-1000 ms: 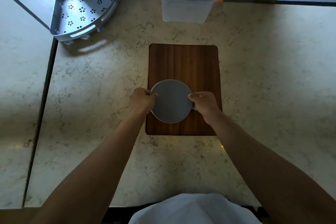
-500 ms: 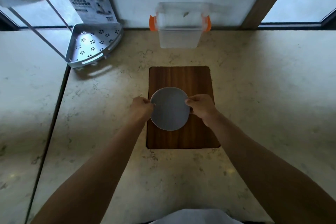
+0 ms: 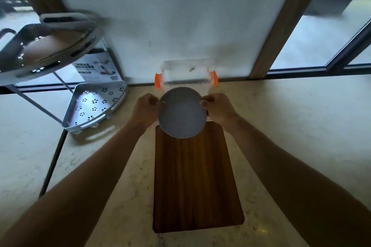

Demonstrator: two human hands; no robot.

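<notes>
A round grey plate [image 3: 181,114] is held up in the air over the far end of a dark wooden cutting board [image 3: 195,182]. My left hand [image 3: 145,109] grips its left rim and my right hand [image 3: 217,108] grips its right rim, fingers curled round the edge. Behind the plate stands a clear plastic container [image 3: 185,73] with orange side clips, partly hidden by the plate.
A metal corner rack stands at the left, with a perforated lower shelf [image 3: 94,104] and an upper shelf [image 3: 48,44] holding blurred items. A printed box [image 3: 96,69] leans behind it. The beige stone counter [image 3: 291,126] runs to a wall and windows.
Both hands have lifted the plate off the board and carried it away from me toward the container. The camera has tilted up, bringing the upper rack shelf and windows into view.
</notes>
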